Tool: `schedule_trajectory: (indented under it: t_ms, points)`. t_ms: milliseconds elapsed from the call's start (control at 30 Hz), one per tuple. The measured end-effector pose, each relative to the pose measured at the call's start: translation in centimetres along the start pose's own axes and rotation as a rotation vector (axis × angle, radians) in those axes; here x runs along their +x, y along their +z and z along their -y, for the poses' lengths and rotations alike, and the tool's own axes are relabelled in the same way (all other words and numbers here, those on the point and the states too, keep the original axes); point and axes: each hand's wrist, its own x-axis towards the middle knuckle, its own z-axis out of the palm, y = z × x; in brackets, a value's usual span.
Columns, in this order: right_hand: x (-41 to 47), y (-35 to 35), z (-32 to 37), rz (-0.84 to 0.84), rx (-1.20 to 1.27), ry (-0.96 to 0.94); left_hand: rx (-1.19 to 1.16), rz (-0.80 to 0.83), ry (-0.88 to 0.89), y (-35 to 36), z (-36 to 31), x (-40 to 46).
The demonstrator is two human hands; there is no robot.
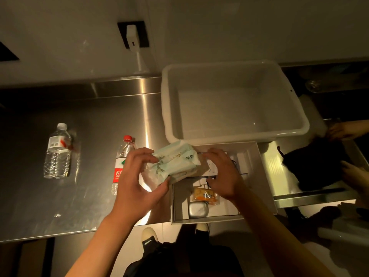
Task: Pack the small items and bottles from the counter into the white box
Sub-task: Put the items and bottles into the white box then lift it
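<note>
Head view, looking down on a stainless-steel counter (pixel 79 196). The left hand (pixel 137 188) grips a pale green soft tissue pack (pixel 173 162), fingers curled over its top and thumb under its lower edge; the pack straddles the left wall of the white box (pixel 265 176), partly above the counter and partly above the box's far-left corner. The right hand (pixel 223 172) hovers over the box interior with fingers spread and loosely bent; what they touch cannot be told. Inside the box, near its front wall, lie a yellow snack packet (pixel 203 194) and, just in front of it, a silver earbud case (pixel 197 209); white inserts occupy the rest. A large white plastic tub (pixel 299 124) stands just behind the box. To the left, a red-capped water bottle (pixel 122 156) stands near the left hand, and a white-capped water bottle (pixel 58 152) stands well apart, with bare steel between them. The box's front edge overhangs the counter edge.
</note>
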Motion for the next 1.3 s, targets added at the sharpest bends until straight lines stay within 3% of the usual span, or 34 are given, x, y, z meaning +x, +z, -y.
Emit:
schedule_trajectory:
  t_ms: [133,233,600,833,1067,1300]
  points:
    - [-1.7,-1.9,1.1,0.176,0.482,-0.106,-0.071,0.104,0.003,1.8,-1.0,-0.3]
    - [-2.6,-2.8,1.4,0.3,0.6,-0.082,-0.099,0.19,-0.018,3.0,-1.6,-1.0]
    - [-5.3,-2.6,-1.8,0.274,0.156,-0.208,-0.117,0.494,-0.025,5.8,-1.0,-3.3]
    - [-5.8,-0.3,-3.0,0.179,0.005,-0.099,0.3,0.603,0.041,7.4,-0.3,-4.2]
    - [-4.6,2.0,-3.1,0.096,-0.084,-0.058,0.509,0.628,-0.014,8.8,-0.4,-3.6]
    - [-4.2,3.0,-3.4,0.115,-0.145,-0.024,0.693,0.765,-0.03,10.6,0.4,-3.7]
